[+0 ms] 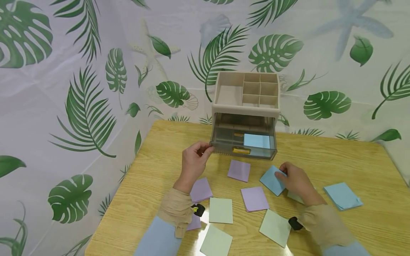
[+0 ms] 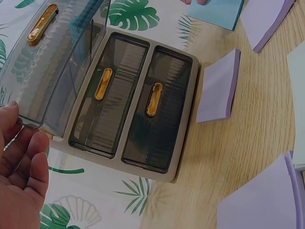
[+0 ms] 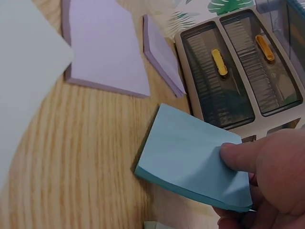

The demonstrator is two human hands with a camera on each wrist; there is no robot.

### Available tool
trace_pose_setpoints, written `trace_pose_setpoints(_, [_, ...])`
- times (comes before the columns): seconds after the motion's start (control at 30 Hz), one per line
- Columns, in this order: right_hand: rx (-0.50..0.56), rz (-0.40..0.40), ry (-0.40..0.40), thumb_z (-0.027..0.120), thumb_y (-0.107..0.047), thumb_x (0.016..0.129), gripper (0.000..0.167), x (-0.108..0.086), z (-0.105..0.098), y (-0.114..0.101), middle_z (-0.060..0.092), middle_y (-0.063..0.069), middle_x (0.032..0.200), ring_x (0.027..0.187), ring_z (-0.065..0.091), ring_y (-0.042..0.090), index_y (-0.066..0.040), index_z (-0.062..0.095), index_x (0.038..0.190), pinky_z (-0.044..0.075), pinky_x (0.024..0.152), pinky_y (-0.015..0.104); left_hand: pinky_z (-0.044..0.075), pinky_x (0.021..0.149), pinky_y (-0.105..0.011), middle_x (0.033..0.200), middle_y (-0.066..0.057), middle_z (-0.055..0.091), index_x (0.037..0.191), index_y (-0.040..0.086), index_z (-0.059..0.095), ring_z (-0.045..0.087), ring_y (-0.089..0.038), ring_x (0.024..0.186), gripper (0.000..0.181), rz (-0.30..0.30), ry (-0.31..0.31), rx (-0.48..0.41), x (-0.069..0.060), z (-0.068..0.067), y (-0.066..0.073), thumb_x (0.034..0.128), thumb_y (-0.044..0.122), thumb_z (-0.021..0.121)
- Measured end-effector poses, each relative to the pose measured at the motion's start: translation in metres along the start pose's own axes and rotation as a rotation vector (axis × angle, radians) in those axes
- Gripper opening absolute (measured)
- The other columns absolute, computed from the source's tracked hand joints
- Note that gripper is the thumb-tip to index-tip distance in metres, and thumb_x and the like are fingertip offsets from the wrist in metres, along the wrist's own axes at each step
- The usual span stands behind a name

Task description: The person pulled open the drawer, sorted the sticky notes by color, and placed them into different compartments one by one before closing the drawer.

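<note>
A beige desktop organizer (image 1: 246, 109) has its top see-through drawer (image 1: 221, 147) pulled out. My left hand (image 1: 193, 161) pinches that drawer's left front corner, thumb above the edge in the left wrist view. One light blue sticky-note pad (image 1: 256, 141) lies in the drawer's right part. Between thumb and fingers, my right hand (image 1: 298, 182) holds another blue sticky-note pad (image 3: 190, 155), tilted and raised off the table, in front of the organizer to the right. Two lower drawers (image 2: 155, 129) with gold handles are closed in the left wrist view.
Purple pads (image 1: 239, 170) and pale green pads (image 1: 221, 210) are spread over the wooden table (image 1: 144, 170). A further blue pad (image 1: 342, 196) lies at the right. A leaf-patterned cloth (image 1: 179, 42) hangs behind the organizer.
</note>
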State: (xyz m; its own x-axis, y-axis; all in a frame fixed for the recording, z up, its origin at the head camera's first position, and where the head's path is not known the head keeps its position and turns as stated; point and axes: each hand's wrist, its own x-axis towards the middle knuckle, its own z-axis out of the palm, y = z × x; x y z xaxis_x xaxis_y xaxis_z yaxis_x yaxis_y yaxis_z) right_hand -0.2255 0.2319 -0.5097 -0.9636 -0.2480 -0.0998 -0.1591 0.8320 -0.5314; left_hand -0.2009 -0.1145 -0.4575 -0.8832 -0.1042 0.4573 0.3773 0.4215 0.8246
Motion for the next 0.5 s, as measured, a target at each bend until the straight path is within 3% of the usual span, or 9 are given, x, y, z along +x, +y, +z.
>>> trace_pose_setpoints(0.5, [0.089, -0.031, 0.064, 0.053, -0.031, 0.100, 0.028, -0.005, -0.022, -0.008, 0.058, 0.009, 0.085, 0.065, 0.054, 0.018, -0.004, 0.054, 0.108, 0.043, 0.057, 0.033, 0.049, 0.060, -0.024, 0.078, 0.002, 0.068, 0.089, 0.010, 0.071, 0.059, -0.010, 0.068, 0.012, 0.002, 0.007, -0.001, -0.001, 0.000, 0.000, 0.0912, 0.022, 0.068])
